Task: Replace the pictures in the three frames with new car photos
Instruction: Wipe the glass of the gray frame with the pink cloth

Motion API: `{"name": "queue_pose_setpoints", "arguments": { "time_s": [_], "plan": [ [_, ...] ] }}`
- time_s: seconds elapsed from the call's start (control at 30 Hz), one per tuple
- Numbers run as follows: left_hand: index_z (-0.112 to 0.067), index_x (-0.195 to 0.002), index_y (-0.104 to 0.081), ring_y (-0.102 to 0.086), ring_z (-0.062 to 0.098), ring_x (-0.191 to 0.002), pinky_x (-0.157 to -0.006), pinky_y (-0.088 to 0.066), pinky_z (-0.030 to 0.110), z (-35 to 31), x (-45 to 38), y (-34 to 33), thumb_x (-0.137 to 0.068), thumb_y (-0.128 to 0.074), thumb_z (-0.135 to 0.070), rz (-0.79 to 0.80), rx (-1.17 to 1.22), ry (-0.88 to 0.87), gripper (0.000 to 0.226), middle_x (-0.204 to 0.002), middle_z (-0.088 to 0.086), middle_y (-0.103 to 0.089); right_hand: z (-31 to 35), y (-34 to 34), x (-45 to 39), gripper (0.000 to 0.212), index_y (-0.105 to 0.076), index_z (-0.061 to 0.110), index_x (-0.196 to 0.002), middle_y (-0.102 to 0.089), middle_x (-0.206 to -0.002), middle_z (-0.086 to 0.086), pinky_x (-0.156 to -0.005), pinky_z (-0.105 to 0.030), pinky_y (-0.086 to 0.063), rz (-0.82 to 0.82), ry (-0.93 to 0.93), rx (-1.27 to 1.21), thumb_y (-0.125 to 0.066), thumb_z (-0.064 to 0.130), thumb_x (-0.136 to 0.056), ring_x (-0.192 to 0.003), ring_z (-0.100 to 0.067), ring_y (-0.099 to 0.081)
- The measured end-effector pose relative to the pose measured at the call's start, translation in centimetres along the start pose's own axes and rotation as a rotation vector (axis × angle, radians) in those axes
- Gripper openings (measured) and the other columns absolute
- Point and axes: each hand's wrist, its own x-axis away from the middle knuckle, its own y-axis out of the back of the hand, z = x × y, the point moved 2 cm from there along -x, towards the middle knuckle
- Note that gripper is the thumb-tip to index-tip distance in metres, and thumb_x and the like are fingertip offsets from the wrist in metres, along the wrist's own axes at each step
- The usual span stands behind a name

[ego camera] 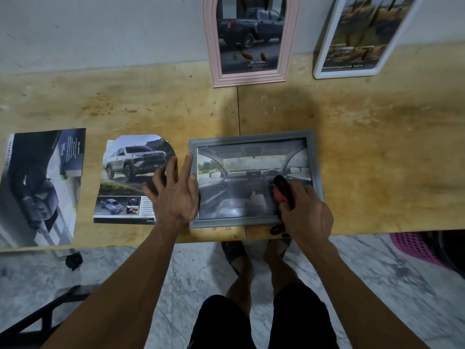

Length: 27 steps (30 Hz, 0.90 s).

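Observation:
A grey frame (254, 137) lies flat near the table's front edge, showing a car-interior photo. My left hand (176, 190) is spread, its fingers straight, touching the frame's left rail and overlapping a loose cut-out photo of a silver pickup (130, 172). My right hand (304, 212) grips a black and red tool (283, 190), scissors by the look of it, over the frame's lower right corner. A pink arched frame (286, 46) with a dark pickup photo and a white frame (327, 46) with a golden landscape photo lean against the wall.
A second loose photo of a dark car (40, 187) lies at the table's left end. The wooden table (377, 147) ends just below the grey frame. A pink basket (412, 248) sits on the floor at the right, and a black chair (37, 318) is at the lower left.

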Motion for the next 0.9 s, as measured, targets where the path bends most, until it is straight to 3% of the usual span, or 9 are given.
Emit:
{"name": "queue_pose_setpoints", "arguments": {
  "time_s": [0.17, 0.23, 0.37, 0.47, 0.6, 0.9],
  "plan": [
    [-0.053, -0.153, -0.006, -0.017, 0.03, -0.142, -0.109, -0.015, 0.065, -0.2, 0.1, 0.2, -0.104, -0.015, -0.052, 0.009, -0.003, 0.008, 0.05, -0.163, -0.006, -0.018, -2.1, 1.3, -1.1, 0.021, -0.067, 0.013, -0.102, -0.065, -0.095, -0.01, -0.059, -0.037, -0.045, -0.027, -0.051, 0.055, -0.07, 0.019, -0.082, -0.064, -0.038, -0.062],
    [-0.053, -0.154, -0.006, -0.018, 0.031, -0.142, -0.109, -0.016, 0.065, -0.3, 0.1, 0.2, -0.104, -0.016, -0.052, 0.006, -0.011, 0.007, 0.05, -0.163, -0.005, -0.018, -2.1, 1.7, -1.4, 0.017, -0.064, 0.014, -0.098, -0.063, -0.095, -0.008, -0.059, -0.035, -0.042, -0.013, -0.095, 0.034, -0.067, 0.025, -0.086, -0.067, -0.038, -0.063],
    [-0.053, -0.154, -0.006, -0.016, 0.031, -0.144, -0.11, -0.013, 0.066, -0.4, 0.1, 0.1, -0.105, -0.016, -0.051, 0.012, -0.011, 0.023, 0.05, -0.163, -0.005, -0.017, -0.4, 2.6, -2.2, 0.027, -0.058, 0.018, -0.101, -0.059, -0.097, -0.002, -0.062, -0.032, -0.04, -0.06, -0.183, -0.128, -0.059, 0.043, -0.092, -0.073, -0.028, -0.06],
    [-0.052, -0.154, -0.007, -0.016, 0.031, -0.144, -0.11, -0.014, 0.067, -0.4, 0.1, 0.1, -0.105, -0.016, -0.051, 0.008, -0.017, 0.023, 0.05, -0.163, -0.005, -0.017, 3.0, 1.8, -3.7, 0.029, -0.056, 0.022, -0.116, -0.057, -0.102, -0.002, -0.065, -0.032, -0.047, -0.046, 0.024, -0.182, -0.058, 0.039, -0.092, -0.074, -0.02, -0.058],
    [-0.052, -0.154, -0.008, -0.018, 0.031, -0.143, -0.109, -0.015, 0.066, -0.4, 0.2, 0.1, -0.103, -0.012, -0.054, -0.006, -0.018, 0.013, 0.051, -0.163, -0.005, -0.019, 5.9, -1.0, -5.9, 0.03, -0.056, 0.023, -0.121, -0.056, -0.102, -0.005, -0.072, -0.037, -0.047, 0.091, 0.225, -0.054, -0.057, 0.032, -0.093, -0.081, -0.027, -0.061],
    [-0.051, -0.154, -0.008, -0.02, 0.032, -0.142, -0.107, -0.016, 0.065, -0.7, 0.3, 0.2, -0.101, -0.01, -0.056, -0.011, -0.026, 0.026, 0.053, -0.162, -0.004, -0.02, -0.4, 1.6, -8.9, 0.026, -0.058, 0.022, -0.118, -0.057, -0.112, -0.004, -0.065, -0.034, -0.043, 0.067, -0.033, 0.066, -0.054, 0.028, -0.093, -0.079, -0.034, -0.062]
  ]
}}
